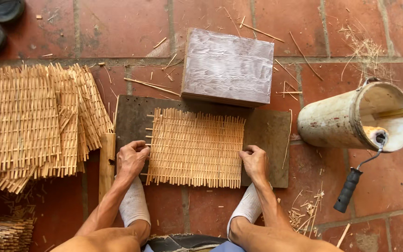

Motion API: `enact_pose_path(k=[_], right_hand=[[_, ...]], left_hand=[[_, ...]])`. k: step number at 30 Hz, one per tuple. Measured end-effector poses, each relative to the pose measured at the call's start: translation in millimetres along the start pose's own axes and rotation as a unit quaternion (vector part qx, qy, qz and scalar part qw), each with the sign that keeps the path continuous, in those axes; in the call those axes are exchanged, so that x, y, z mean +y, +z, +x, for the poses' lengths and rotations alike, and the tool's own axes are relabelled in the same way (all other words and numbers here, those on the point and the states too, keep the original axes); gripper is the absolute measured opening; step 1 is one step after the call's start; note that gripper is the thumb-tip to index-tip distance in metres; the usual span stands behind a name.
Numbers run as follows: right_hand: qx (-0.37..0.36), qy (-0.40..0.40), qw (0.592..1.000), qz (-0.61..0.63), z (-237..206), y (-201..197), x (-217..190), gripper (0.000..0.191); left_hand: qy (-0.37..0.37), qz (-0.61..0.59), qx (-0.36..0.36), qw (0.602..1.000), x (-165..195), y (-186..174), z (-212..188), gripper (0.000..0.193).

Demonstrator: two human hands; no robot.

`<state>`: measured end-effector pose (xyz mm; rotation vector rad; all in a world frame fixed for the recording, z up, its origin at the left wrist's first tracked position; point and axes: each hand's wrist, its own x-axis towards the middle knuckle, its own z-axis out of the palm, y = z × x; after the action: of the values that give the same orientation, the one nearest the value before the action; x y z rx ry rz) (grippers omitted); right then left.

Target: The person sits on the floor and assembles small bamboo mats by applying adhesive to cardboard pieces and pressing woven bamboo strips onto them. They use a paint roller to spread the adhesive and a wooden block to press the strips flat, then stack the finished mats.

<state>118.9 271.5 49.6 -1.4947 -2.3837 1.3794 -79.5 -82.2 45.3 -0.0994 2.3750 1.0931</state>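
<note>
While the woven mat (195,148) lies flat on the dark board (267,135), the left hand (131,158) and right hand (254,161) press closed against its side edges. Weaving appears nearly full; left of the mat, finished mats (29,121) lie stacked.

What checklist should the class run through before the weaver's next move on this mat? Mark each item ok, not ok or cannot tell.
1. Woven mat lies flat on the dark board: ok.
2. Left hand grips the mat's left edge: ok.
3. Right hand grips its right edge: ok.
4. Wooden block sits clear of the mat: ok, behind the board's far edge.
5. Bucket standing upright: not ok, it lies on its side.
6. Roller handle within reach: cannot tell.
</note>
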Motion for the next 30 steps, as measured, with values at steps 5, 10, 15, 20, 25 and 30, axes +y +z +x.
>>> enact_pose_path(k=[5, 10, 15, 20, 25, 30], right_hand=[[-0.002, 0.032, 0.999, 0.032, 9.2, 4.0, 11.3, 0.039], [-0.097, 0.016, 0.99, 0.097, -2.8, -19.0, -9.3, 0.02], [-0.132, -0.163, 0.972, 0.107, -48.5, -58.5, -61.9, 0.017], [-0.071, -0.365, 0.928, -0.042, -93.7, -103.4, -105.2, 0.018], [-0.085, -0.432, 0.897, 0.043, -113.2, -143.4, -123.3, 0.027], [-0.056, -0.252, 0.951, 0.171, -78.9, -151.5, -122.6, 0.033]], left_hand=[[-0.034, -0.045, -0.021, 0.998, 11.0, -1.7, -8.7, 0.043], [-0.081, -0.175, -0.049, 0.98, 12.5, -6.6, -4.7, 0.044], [-0.123, -0.304, -0.094, 0.94, 5.9, -12.5, -8.9, 0.052], [-0.129, -0.539, -0.156, 0.818, 3.4, -29.0, -27.7, 0.057], [-0.163, -0.666, -0.184, 0.704, 21.8, -56.7, -25.5, 0.041], [-0.021, -0.568, -0.255, 0.782, 60.5, -74.2, 4.4, 0.022]])
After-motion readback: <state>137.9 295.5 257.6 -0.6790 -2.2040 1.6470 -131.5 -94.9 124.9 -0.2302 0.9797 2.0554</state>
